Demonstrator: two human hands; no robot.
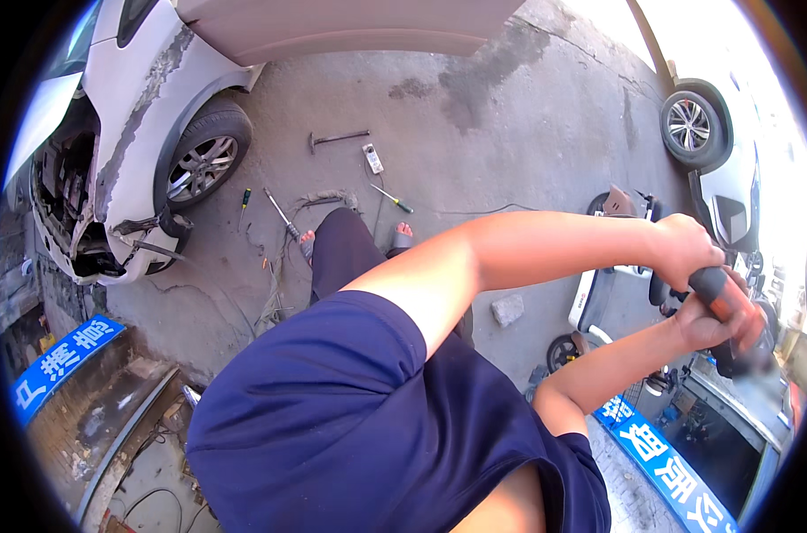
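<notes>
Both my arms reach out to the right. My left hand [686,247] is closed at the black end of a red and black hand-held power tool [731,300]. Lower down, my right hand [701,322] is wrapped round its red body. The tool's far end is smeared by motion and partly hidden, so its exact kind does not show. Past my hands is a parked scooter [590,298] with white and black parts. On the ground near my feet lie a hammer [339,137], a white power strip [373,159] and a green-handled screwdriver [392,199].
A pale car [150,115] with its front torn open stands at left; a white car [732,186] stands at right. A stone block [507,310], another screwdriver [244,206] and a long metal tool [281,213] lie on the concrete. Blue signboards [66,362] stand behind.
</notes>
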